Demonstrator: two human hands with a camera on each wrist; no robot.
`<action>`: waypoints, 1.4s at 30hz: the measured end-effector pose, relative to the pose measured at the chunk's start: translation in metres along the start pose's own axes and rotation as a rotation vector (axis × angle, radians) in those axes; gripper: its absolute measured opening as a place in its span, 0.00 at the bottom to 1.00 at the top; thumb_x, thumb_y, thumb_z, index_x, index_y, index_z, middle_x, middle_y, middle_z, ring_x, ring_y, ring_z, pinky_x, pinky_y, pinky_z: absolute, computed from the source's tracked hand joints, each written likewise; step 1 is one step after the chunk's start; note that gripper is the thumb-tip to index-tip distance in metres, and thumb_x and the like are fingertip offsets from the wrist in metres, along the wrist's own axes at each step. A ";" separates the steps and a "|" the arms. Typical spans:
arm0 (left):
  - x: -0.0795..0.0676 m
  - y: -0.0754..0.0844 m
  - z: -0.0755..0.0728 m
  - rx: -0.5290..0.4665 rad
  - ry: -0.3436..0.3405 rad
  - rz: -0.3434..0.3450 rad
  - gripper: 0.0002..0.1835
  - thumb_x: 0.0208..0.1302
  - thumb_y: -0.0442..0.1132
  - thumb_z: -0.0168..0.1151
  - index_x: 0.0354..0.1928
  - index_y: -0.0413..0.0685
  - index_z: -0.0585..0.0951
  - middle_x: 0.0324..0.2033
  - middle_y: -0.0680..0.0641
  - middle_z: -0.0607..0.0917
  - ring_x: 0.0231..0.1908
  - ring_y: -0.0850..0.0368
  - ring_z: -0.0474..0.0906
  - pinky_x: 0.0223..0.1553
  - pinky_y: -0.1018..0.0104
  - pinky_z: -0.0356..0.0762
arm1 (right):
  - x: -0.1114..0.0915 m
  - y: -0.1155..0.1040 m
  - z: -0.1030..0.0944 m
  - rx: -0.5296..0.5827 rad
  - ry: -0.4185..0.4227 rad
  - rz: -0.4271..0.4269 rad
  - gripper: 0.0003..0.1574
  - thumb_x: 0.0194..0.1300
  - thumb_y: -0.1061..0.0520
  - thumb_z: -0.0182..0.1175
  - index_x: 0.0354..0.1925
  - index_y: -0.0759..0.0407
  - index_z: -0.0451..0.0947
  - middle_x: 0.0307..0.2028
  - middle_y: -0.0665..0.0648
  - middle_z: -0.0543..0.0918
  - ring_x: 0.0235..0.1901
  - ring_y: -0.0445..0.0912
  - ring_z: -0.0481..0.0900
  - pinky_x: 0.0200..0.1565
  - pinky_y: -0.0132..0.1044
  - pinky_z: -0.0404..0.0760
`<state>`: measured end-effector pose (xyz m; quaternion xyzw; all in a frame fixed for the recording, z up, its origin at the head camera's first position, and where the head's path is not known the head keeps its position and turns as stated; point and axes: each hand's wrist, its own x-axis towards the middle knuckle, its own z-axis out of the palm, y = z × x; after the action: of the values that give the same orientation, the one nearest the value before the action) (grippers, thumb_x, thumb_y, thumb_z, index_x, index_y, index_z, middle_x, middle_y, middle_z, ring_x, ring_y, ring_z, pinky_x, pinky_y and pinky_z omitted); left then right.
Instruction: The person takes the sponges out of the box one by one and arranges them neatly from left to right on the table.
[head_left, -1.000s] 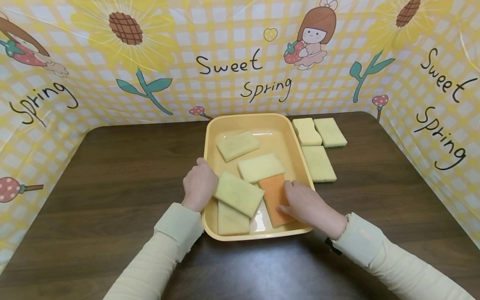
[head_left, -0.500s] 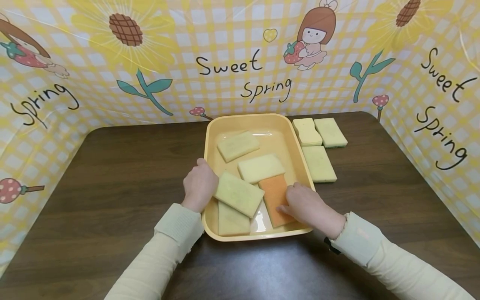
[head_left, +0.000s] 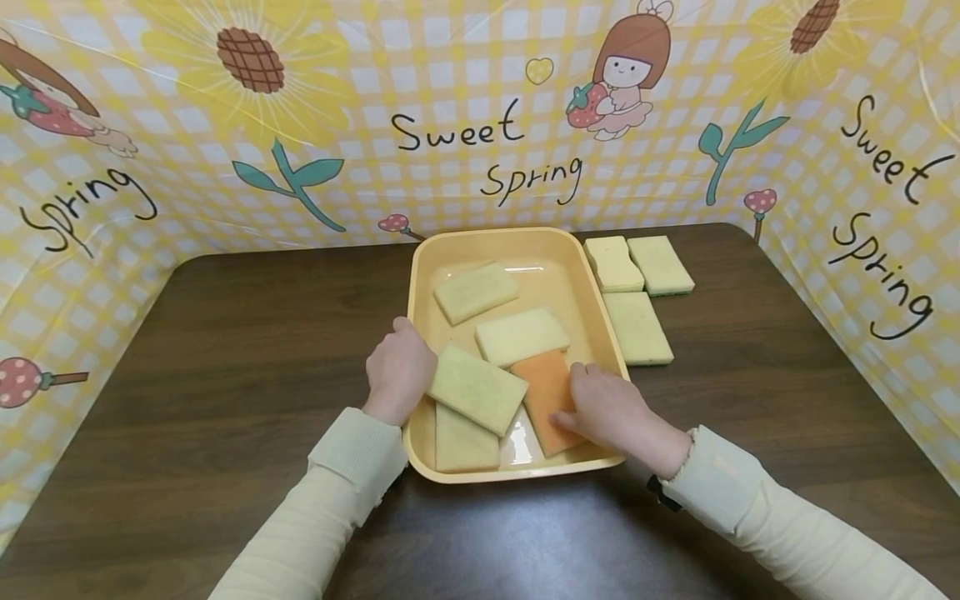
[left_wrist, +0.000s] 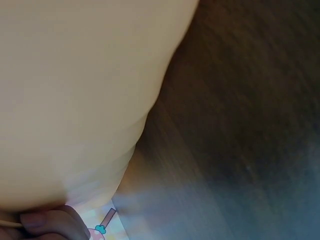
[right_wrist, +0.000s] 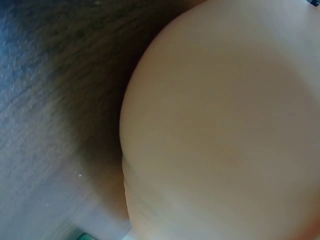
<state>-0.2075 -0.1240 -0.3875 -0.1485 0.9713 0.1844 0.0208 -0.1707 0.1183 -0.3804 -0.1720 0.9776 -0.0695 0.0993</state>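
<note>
My left hand [head_left: 401,371] grips the left rim of a yellow plastic tub [head_left: 558,287]. In the left wrist view its curled fingers [left_wrist: 55,224] show at the bottom left corner. My right hand [head_left: 611,412] pinches the right side of an orange sponge [head_left: 543,392] inside the tub, thumb on top and the other fingertips hidden at its edge. Left of it, a pale green-yellow sponge [head_left: 478,387] lies across another pale sponge [head_left: 467,446]. Farther back in the tub are a cream sponge [head_left: 521,335] and a pale sponge [head_left: 476,292]. Bare skin fills most of the right wrist view.
Against the tub's right side, a wavy-edged sponge [head_left: 615,263] and two rectangular sponges, one at the back [head_left: 660,264] and one in front [head_left: 640,329], lie on the dark wooden table [head_left: 285,333]. A yellow checked cloth [head_left: 465,50] hangs around the table's back and sides.
The orange sponge has shifted slightly left under my right hand, its upper left corner now closer to the cream sponge. My left hand and the tub stay put.
</note>
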 end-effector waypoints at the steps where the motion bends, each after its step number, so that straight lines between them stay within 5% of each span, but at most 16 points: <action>1: 0.000 0.000 0.000 0.000 0.001 0.000 0.10 0.66 0.36 0.42 0.41 0.35 0.68 0.32 0.33 0.82 0.33 0.38 0.83 0.33 0.47 0.79 | 0.000 0.000 0.000 0.004 0.003 0.001 0.31 0.55 0.44 0.67 0.39 0.68 0.69 0.28 0.58 0.74 0.26 0.51 0.75 0.27 0.44 0.75; 12: 0.001 0.000 0.001 0.009 0.021 0.007 0.09 0.66 0.36 0.42 0.40 0.35 0.68 0.32 0.33 0.82 0.32 0.38 0.83 0.32 0.46 0.79 | -0.001 0.001 -0.004 0.084 -0.003 0.018 0.32 0.55 0.44 0.68 0.41 0.66 0.66 0.19 0.54 0.70 0.20 0.46 0.70 0.22 0.37 0.66; 20: -0.001 -0.001 0.000 0.012 0.023 0.009 0.09 0.66 0.36 0.43 0.40 0.35 0.68 0.32 0.33 0.83 0.32 0.38 0.83 0.32 0.46 0.79 | -0.001 0.006 -0.004 0.181 0.050 -0.014 0.16 0.61 0.57 0.58 0.40 0.65 0.65 0.22 0.53 0.66 0.21 0.45 0.65 0.23 0.34 0.62; 33: -0.002 0.000 0.000 0.004 0.032 0.021 0.08 0.66 0.35 0.43 0.39 0.36 0.68 0.30 0.33 0.82 0.30 0.39 0.82 0.31 0.47 0.79 | -0.001 0.012 -0.010 0.380 0.044 -0.005 0.14 0.58 0.60 0.58 0.42 0.63 0.68 0.24 0.53 0.74 0.21 0.43 0.68 0.26 0.33 0.66; 42: -0.001 0.000 -0.001 0.006 0.023 0.015 0.09 0.65 0.35 0.43 0.40 0.35 0.68 0.31 0.33 0.82 0.31 0.39 0.82 0.31 0.47 0.79 | -0.005 0.012 -0.018 0.357 0.052 -0.015 0.14 0.57 0.61 0.59 0.41 0.64 0.69 0.26 0.55 0.76 0.23 0.44 0.70 0.28 0.33 0.69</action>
<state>-0.2067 -0.1238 -0.3869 -0.1433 0.9731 0.1801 0.0089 -0.1744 0.1331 -0.3639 -0.1570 0.9507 -0.2471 0.1022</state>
